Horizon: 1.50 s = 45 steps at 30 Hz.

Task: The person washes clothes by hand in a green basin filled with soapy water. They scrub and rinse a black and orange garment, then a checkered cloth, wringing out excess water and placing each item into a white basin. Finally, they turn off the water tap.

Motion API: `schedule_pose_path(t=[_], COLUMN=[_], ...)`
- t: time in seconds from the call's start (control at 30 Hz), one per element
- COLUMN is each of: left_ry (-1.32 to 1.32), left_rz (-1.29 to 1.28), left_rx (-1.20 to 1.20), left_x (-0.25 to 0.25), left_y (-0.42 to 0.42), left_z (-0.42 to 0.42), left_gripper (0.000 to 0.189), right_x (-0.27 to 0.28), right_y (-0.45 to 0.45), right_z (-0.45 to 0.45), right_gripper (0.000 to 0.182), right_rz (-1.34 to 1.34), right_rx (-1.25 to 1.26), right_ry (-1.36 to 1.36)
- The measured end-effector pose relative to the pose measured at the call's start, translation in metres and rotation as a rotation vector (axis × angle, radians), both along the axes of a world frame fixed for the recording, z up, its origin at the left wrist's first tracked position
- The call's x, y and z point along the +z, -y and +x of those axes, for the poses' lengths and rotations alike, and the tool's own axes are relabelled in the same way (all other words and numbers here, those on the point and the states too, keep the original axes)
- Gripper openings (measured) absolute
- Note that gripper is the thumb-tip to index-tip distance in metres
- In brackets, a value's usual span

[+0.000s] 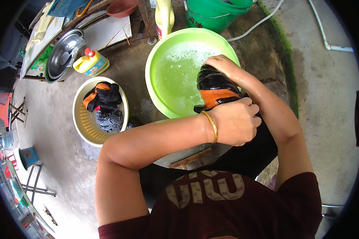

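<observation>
A wet black-and-orange garment [217, 97] is twisted between my two hands over the right side of a light green basin [151, 86]. My left hand [234, 121], with a gold bangle at the wrist, is clenched around the garment's near end by the basin's rim. My right hand [221, 64] grips its far end above the water. Soapy water [176, 74] fills the basin, with white foam along the far side. To the left stands a cream tub [85, 125] holding black-and-orange clothing [103, 95] and a black-and-white checked cloth [109, 121].
A yellow detergent jug [91, 64] with a red cap and metal bowls [61, 56] are beyond the tub. Behind the basin stand a pale yellow bottle [164, 18] and a green bucket [215, 15]. A white hose [257, 25] runs right. A wooden stool [191, 158] shows below my forearm.
</observation>
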<state>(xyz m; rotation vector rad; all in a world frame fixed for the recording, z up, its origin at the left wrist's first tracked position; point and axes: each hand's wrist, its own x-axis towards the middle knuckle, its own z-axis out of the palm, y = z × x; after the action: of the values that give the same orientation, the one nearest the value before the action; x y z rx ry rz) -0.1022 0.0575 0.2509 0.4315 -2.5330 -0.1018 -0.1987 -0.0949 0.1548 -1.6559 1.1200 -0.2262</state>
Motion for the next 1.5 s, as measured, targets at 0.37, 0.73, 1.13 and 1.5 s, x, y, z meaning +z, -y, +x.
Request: schedule_pose_path(t=[0.37,0.73,1.13,1.5], left_ry=[0.295,0.443,0.679,0.747], left_rz=[-0.005,0.011,0.093,0.159], left_rx=[-0.027,-0.025,-0.155,-0.147], left_x=[-0.051,-0.076,-0.079,-0.093], left_y=[-0.004,0.002,0.014,0.016], left_z=[-0.029,-0.049,-0.058,-0.070], left_gripper=[0.017,0.017,0.015,0.017], right_x=[0.019,0.019,0.023,0.017], right_y=[-0.023,-0.031,-0.037,-0.036], right_z=[0.015,0.023,0.031,0.031], right_gripper=[0.034,0.030,0.032,0.032], right_rz=[-0.291,-0.439,-0.556,-0.565], right_rx=[0.123,0.182,0.210,0.249], right_ry=[-0.236,-0.247,-0.310,-0.299])
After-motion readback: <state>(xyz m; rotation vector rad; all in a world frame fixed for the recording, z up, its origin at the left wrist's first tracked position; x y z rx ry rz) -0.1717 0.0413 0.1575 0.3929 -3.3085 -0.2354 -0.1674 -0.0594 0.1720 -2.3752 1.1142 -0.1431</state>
